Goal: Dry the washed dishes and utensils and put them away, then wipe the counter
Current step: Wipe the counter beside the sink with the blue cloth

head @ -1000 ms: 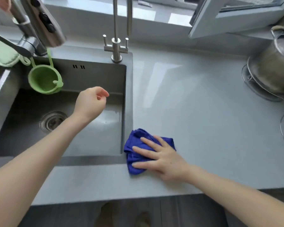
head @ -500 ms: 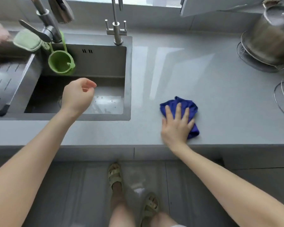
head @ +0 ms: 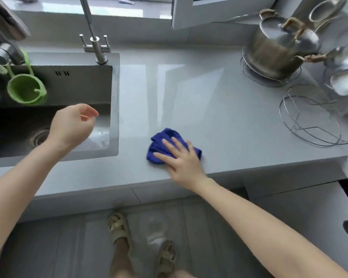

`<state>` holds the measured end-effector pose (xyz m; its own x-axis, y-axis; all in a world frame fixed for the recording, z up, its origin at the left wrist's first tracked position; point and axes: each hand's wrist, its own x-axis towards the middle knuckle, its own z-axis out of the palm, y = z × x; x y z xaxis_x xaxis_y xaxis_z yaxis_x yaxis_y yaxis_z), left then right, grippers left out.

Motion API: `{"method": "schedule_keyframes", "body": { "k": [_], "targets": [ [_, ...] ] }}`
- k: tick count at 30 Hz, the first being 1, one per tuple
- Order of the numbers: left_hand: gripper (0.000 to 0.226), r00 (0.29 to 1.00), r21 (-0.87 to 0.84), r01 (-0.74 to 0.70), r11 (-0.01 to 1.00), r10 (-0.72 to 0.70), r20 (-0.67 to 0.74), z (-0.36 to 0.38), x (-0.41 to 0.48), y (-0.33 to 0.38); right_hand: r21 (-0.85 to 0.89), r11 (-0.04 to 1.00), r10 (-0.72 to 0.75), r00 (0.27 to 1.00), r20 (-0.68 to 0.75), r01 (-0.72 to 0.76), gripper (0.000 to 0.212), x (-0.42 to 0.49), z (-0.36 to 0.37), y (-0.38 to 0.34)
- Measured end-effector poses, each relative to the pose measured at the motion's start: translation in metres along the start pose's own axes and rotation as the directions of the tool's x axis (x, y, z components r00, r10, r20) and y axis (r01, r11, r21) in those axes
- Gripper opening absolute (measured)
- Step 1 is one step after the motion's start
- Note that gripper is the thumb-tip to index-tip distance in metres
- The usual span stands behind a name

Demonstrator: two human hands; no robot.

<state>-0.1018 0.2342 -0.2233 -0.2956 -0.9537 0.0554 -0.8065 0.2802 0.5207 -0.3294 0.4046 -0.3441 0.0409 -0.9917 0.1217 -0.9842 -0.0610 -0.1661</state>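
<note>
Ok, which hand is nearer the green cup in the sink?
Left. The left hand hangs over the sink, just right of the green cup; the right hand presses the blue cloth on the counter.

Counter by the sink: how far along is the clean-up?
Done, it seems: no dishes show in the sink, and a pot sits on its rack. In hand: the right hand presses the blue cloth on the counter. Remaining: wiping the rest; the left hand holds nothing.
</note>
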Motion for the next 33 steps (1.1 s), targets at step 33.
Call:
{"method": "schedule_keyframes", "body": {
  "k": [33],
  "targets": [
    [0.019,0.989,-0.179,-0.009,0.984,0.035,0.145,0.046,0.190,0.009,-0.073,0.892,0.452,0.885,0.112,-0.446,0.061,0.277,0.014,0.091]
  ]
}}
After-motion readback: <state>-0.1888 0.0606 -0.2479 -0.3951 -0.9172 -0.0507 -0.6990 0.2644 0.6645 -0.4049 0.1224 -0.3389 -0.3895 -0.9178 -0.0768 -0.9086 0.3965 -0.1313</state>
